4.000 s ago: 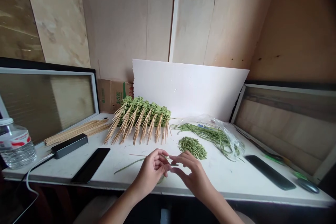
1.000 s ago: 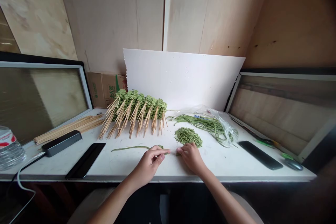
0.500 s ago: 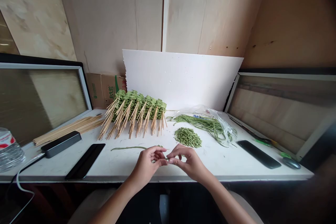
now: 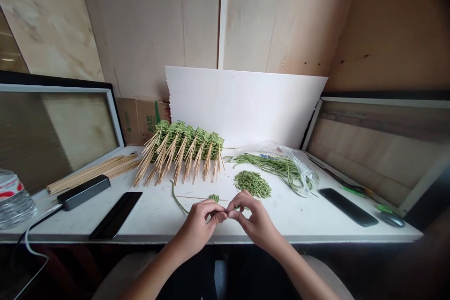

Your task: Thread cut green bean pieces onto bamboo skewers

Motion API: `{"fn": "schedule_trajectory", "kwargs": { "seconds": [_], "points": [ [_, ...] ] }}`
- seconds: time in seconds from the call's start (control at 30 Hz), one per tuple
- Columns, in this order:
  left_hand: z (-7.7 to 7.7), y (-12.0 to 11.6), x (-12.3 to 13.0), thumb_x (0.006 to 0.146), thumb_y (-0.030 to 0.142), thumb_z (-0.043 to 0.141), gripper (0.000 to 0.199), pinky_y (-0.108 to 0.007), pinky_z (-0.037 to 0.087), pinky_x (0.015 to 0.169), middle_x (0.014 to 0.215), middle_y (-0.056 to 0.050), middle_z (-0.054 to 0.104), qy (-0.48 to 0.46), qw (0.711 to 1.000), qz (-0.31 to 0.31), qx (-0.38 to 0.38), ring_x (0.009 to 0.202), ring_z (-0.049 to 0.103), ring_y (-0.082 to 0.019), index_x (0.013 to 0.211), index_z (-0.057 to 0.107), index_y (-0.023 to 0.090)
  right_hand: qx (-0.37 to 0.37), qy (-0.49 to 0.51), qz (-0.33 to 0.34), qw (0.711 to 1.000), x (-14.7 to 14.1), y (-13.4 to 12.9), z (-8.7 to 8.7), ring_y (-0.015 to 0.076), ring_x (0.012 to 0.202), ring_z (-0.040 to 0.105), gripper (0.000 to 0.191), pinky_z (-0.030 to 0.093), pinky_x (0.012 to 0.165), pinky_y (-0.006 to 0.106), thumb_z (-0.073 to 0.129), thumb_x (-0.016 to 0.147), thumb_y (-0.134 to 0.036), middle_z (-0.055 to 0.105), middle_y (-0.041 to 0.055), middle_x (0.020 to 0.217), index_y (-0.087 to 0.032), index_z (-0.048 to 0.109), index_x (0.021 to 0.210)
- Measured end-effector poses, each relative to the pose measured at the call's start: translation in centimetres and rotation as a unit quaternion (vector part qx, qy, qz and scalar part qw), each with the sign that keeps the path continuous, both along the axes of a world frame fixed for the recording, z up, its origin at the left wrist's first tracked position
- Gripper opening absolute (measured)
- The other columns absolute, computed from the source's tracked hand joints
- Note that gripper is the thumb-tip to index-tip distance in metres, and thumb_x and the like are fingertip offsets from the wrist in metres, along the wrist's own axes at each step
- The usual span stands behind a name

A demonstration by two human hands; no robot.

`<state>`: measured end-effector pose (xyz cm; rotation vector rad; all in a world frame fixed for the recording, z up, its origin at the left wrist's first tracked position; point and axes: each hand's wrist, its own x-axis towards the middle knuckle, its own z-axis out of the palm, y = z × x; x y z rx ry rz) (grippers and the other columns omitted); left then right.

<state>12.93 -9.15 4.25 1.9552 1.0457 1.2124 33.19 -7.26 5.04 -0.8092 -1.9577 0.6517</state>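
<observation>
A long green bean (image 4: 178, 201) trails out to the left from my left hand (image 4: 204, 220), which is closed on it. My right hand (image 4: 250, 213) pinches close beside, thumb and finger on the bean's end, with the fingertips of both hands nearly touching. Part of the bean is hidden by my fingers. Just beyond my hands, a thin bamboo skewer (image 4: 191, 197) lies on the table with a few short bean pieces (image 4: 213, 198) on it. Behind my right hand is a heap of cut bean pieces (image 4: 253, 183).
Stacked bean skewers (image 4: 188, 143) stand at the back left, near bare skewers (image 4: 94, 172). Whole long beans (image 4: 270, 165) lie partly in a plastic bag (image 4: 298, 159). A phone (image 4: 116, 215), a black box (image 4: 84, 191), a water bottle (image 4: 16, 199) and a mouse (image 4: 392, 218) are around.
The bean's free end has swung from lying nearly flat to pointing up and away, its tip further right. My fingertips have come closer together, and the skewer shows more plainly.
</observation>
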Motion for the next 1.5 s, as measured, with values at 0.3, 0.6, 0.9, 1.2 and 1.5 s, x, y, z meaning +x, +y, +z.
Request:
{"fn": "schedule_trajectory", "kwargs": {
  "seconds": [0.3,0.6,0.9,1.2,1.5],
  "points": [
    [-1.3,0.9,-0.3,0.097,0.033,0.062,0.027,-0.028,0.045,0.072,0.076,-0.005,0.064,-0.057,0.995,-0.055,-0.056,0.074,0.059,-0.018,0.079,0.072,0.015,-0.073,0.047,0.055,0.995,0.1,1.2,-1.5,0.0240,0.085,0.063,0.032,0.049,0.079,0.036,0.071,0.091,-0.054,0.070,0.0059,0.081,-0.024,0.077,0.081],
    [-1.7,2.2,-1.2,0.102,0.055,0.049,0.050,-0.026,0.042,0.066,0.088,-0.005,0.056,-0.053,0.994,-0.007,-0.097,0.071,0.048,-0.015,0.112,0.076,0.015,-0.036,-0.106,-0.198,0.974,4.3,6.8,-5.6,0.0320,0.097,0.062,0.032,0.045,0.092,0.046,0.061,0.094,-0.045,0.077,0.0113,0.096,-0.022,0.081,0.095],
    [-1.7,1.8,-1.1,0.103,0.045,0.049,0.040,-0.028,0.046,0.070,0.106,-0.007,0.058,-0.024,0.992,-0.052,-0.109,0.074,0.051,-0.014,0.122,0.074,0.020,-0.024,-0.160,-0.194,0.968,4.6,7.1,-6.9,0.0321,0.100,0.059,0.031,0.043,0.091,0.043,0.067,0.091,-0.049,0.073,0.0100,0.090,-0.023,0.082,0.083],
    [-2.4,1.9,-0.5,0.094,0.037,0.066,0.038,-0.033,0.056,0.082,0.099,-0.006,0.066,-0.088,0.986,-0.036,-0.137,0.089,0.066,-0.019,0.126,0.063,0.017,-0.077,-0.035,-0.032,0.996,2.8,4.4,-3.4,0.0259,0.093,0.066,0.040,0.048,0.076,0.035,0.057,0.099,-0.056,0.076,0.0085,0.100,-0.023,0.078,0.106],
    [-1.1,1.4,-0.8,0.094,0.035,0.068,0.024,-0.032,0.055,0.075,0.088,-0.007,0.073,-0.008,0.994,-0.009,-0.105,0.076,0.069,-0.019,0.106,0.076,0.016,-0.001,0.027,-0.005,1.000,1.1,2.4,-2.0,0.0219,0.086,0.064,0.022,0.048,0.069,0.032,0.069,0.095,-0.045,0.075,0.0059,0.089,-0.025,0.078,0.093]
  ]
}}
